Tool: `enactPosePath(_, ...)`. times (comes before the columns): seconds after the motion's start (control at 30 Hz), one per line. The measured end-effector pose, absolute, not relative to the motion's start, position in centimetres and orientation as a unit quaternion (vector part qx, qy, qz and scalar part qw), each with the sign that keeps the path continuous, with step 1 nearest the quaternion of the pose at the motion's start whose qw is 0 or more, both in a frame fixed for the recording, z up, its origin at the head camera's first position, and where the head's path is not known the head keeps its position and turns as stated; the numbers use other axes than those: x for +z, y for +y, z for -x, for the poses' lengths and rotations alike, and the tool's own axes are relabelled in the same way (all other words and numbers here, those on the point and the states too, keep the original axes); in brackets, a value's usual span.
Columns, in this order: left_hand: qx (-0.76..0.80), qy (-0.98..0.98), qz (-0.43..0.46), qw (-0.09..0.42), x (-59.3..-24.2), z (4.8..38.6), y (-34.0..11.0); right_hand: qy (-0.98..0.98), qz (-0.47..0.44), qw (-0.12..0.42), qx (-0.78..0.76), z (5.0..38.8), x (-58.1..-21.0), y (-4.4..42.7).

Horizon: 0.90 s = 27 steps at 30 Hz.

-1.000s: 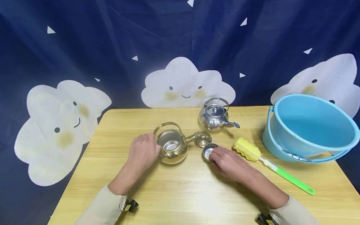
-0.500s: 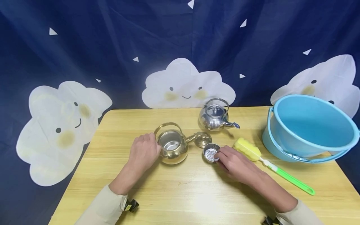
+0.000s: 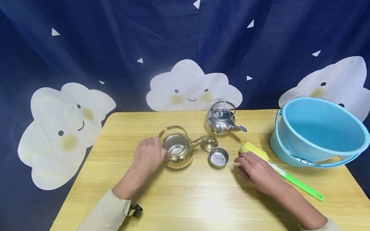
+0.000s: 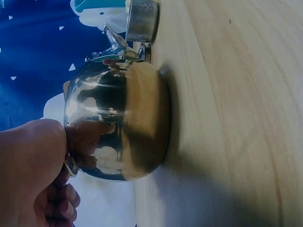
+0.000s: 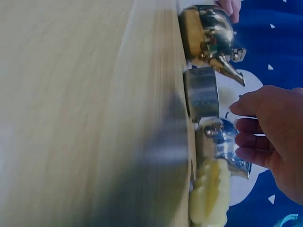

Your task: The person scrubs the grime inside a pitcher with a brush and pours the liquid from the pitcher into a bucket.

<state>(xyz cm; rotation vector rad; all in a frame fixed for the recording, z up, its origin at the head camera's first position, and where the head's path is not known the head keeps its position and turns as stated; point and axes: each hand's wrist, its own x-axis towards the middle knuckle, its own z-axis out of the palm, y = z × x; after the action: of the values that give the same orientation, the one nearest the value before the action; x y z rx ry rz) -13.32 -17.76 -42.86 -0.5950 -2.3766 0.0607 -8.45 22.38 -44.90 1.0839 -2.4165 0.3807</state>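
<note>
A gold teapot (image 3: pixel 178 157) stands lidless on the table, and my left hand (image 3: pixel 148 157) grips the side of its handle. In the left wrist view the fingers (image 4: pixel 66 203) curl round the handle beside the shiny pot body. To the right of the spout lies the gold lid (image 3: pixel 208 143). Just in front of the lid rests a metal tea strainer (image 3: pixel 218 157) with a perforated bottom. My right hand (image 3: pixel 257 170) holds nothing, its fingers loosely bent, between the strainer and a brush with a yellow sponge head (image 3: pixel 253 149), partly hidden by the hand.
A silver teapot (image 3: pixel 220 120) with its lid on stands farther back. At the right is a large blue bucket (image 3: pixel 312 141), its handle hanging in front. The brush's green handle (image 3: pixel 303 185) points toward the table's right front. A dark blue cloud-print curtain (image 3: pixel 124 57) hangs behind the table.
My right hand has let go of the tea strainer and moved right, over toward the sponge brush. The strainer stays on the table. My left hand keeps its grip on the gold teapot.
</note>
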Motion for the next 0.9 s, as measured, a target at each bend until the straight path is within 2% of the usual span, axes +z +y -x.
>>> enactPosePath(0.23,0.023,-0.926,0.217,0.308,-43.1,13.4,-17.9,-0.894,-0.347,0.254,0.126,7.6,-44.7,23.7)
enactPosePath(0.63,0.030,-0.934,0.208,0.290,-43.0,13.4,-17.9,-0.910,-0.283,0.270,0.135,6.2,-45.5,27.1)
enactPosePath(0.9,0.032,-0.932,0.208,0.295,-43.1,13.3,-17.9,-0.915,-0.269,0.272,0.128,5.7,-45.9,28.5)
